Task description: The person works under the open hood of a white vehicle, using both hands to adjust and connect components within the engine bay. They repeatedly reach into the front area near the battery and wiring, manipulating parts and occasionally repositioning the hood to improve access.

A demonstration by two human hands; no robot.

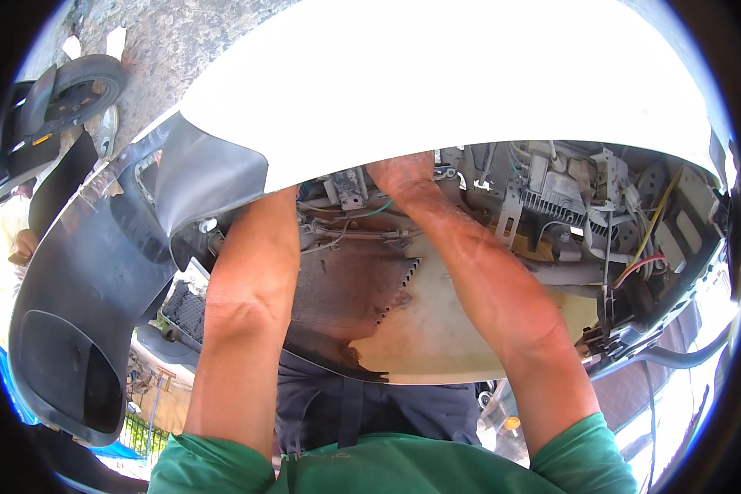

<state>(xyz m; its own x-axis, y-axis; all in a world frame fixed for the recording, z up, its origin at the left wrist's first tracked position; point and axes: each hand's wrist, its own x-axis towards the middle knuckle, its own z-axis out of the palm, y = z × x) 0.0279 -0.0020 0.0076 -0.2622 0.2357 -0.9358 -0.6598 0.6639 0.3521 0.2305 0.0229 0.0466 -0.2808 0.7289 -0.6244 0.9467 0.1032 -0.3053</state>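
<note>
White panel point(461, 78) fills twelve o'clock, its lower edge curving over the open bay point(428, 329), and both arms reach in beneath it! Left forearm point(255, 255) runs up from seven towards ten, and there the left hand is hidden past the edge, so its grip cannot be told. Right hand point(405, 173) just short of one o'clock, back showing, fingers out of sight: wide, narrow or holding something, no telling either. Between the wrists, towards eleven, a teal wire point(372, 212) runs below a small grey part point(351, 189); a finned block point(552, 193) sits between two and three, and black shell point(74, 272) sweeps round at nine. Looks to me like two-handed work by feel, up behind that edge. The next move seems to call for sure fingertips, steady forearms, and care not to snag the wire.
</note>
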